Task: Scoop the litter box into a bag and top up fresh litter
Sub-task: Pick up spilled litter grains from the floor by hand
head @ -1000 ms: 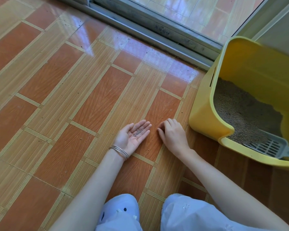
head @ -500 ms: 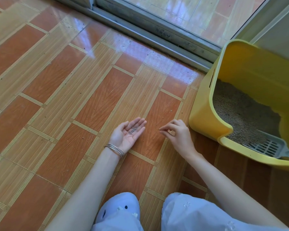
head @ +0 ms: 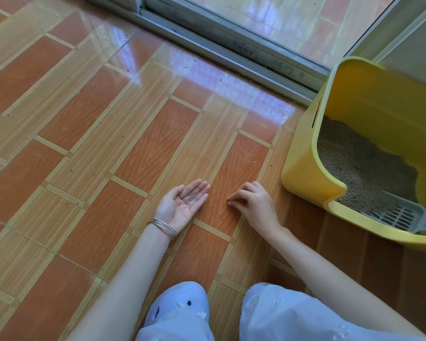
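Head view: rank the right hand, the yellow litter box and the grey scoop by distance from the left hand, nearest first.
From the left hand, palm up:
1. the right hand, immediately to its right.
2. the yellow litter box, further right, past the right hand.
3. the grey scoop, farthest right, inside the box at its low front edge.

Lighting: bright daylight through the glass door (head: 280, 18) ahead of me.
Glare: white sheen on the floor tiles (head: 123, 52) below its track.
Shadow: soft, inside the yellow litter box (head: 303, 168); floor darker at lower right.
Focus: sharp throughout.
Distortion: straight lines bow near the edges.
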Demonstrator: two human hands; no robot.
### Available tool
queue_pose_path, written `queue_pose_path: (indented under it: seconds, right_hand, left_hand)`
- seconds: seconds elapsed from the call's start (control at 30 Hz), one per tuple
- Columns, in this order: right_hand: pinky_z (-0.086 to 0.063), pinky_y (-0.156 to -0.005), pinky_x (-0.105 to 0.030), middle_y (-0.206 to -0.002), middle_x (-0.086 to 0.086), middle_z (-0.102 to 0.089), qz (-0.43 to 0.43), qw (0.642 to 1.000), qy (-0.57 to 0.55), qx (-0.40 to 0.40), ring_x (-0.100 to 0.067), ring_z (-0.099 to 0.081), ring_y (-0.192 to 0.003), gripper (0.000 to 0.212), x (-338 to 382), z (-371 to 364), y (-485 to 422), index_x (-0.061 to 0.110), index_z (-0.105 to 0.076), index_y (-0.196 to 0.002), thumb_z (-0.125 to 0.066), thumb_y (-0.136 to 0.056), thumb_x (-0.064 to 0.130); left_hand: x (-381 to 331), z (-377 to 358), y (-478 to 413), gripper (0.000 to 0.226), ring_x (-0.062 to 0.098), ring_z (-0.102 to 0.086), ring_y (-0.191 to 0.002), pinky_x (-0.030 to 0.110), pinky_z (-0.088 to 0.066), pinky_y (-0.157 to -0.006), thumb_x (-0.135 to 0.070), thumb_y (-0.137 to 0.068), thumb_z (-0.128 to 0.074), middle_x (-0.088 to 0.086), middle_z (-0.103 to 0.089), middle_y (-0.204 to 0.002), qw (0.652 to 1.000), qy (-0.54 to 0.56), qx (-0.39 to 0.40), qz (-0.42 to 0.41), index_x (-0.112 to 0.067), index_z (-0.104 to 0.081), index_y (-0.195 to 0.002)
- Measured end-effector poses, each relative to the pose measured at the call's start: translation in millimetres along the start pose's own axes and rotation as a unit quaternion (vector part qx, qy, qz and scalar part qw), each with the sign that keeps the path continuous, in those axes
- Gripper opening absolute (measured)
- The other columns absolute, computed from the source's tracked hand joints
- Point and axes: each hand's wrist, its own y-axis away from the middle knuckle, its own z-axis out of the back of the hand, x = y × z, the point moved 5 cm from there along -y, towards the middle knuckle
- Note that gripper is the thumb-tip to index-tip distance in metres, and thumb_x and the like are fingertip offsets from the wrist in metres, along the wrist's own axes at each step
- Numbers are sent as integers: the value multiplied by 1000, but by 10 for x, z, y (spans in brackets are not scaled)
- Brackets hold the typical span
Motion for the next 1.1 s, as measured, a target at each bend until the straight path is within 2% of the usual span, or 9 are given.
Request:
queue_pose_path:
  seconds: [0.13, 0.23, 0.33, 0.5, 0.6, 0.77, 0.93, 1.1]
  right_hand:
    - [-48, -66, -30, -76, -1, -61, 42, 997, 59, 3, -19, -54, -74, 8, 63, -20, -6, 12, -68, -78, -74, -77, 16]
    - [-50, -66, -35, -78, -5, -60, 65, 993, 94, 16, -22, -55, -75, 8, 137, -44, -13, 8, -64, -79, -70, -79, 14]
    - [-49, -72, -38, -82, -6, -60, 52, 992, 103, 44, -22, -54, -80, 10, 161, -67, -36, 6, -64, -83, -64, -84, 16]
    - [-44, -69, -26, -81, -2, -57, 38, 996, -74, 13, -14, -48, -78, 8, 325, 40, 2, 7, -63, -86, -65, -85, 15]
    - [-42, -68, -21, -79, 0, -58, 42, 993, -114, 6, -13, -47, -77, 9, 430, 79, -33, 8, -68, -85, -69, -82, 17]
    - [-43, -71, -22, -79, 0, -60, 28, 994, -107, -13, -13, -48, -77, 9, 260, 176, 25, 13, -74, -87, -72, -79, 14]
    - [-47, -74, -33, -86, 3, -60, 19, 995, -45, 91, -17, -52, -83, 12, 156, -40, 186, 17, -73, -83, -76, -74, 24]
    - [-49, -72, -35, -84, 1, -61, 44, 995, -6, 85, -17, -54, -80, 8, 167, -90, 196, 18, -72, -82, -75, -76, 22]
  left_hand:
    - [20, -2, 5, 41, 37, -63, -105, 47, -52, -86, -13, -97, -34, 27, -63, -115, 1000, -6, -2, 1, 13, -66, -98]
    - [30, 7, 21, 38, 36, -62, -106, 46, -52, -87, -14, -98, -34, 26, -63, -115, 1000, -21, -4, 2, 11, -61, -107]
    - [29, 20, 40, 38, 35, -63, -105, 45, -52, -87, -15, -98, -33, 26, -64, -113, 999, -32, -12, 0, 10, -59, -110]
    - [153, 1, 95, 39, 34, -65, -101, 44, -54, -84, -15, -99, -34, 26, -64, -111, 999, -43, -17, 20, 11, -61, -106]
    - [273, -44, 109, 38, 31, -69, -90, 40, -58, -77, -15, -99, -35, 25, -67, -103, 998, -43, -22, 36, 9, -65, -101]
    - [233, -15, 136, 42, 36, -64, -103, 45, -52, -86, -14, -98, -34, 28, -63, -113, 999, -21, -3, 31, 13, -66, -100]
    - [40, 146, 191, 38, 37, -63, -104, 47, -52, -84, -13, -97, -34, 28, -62, -114, 1000, 4, -15, -5, 13, -60, -108]
    - [0, 227, 257, 40, 37, -63, -104, 46, -53, -84, -12, -97, -35, 28, -62, -114, 1000, -6, -21, -10, 14, -66, -99]
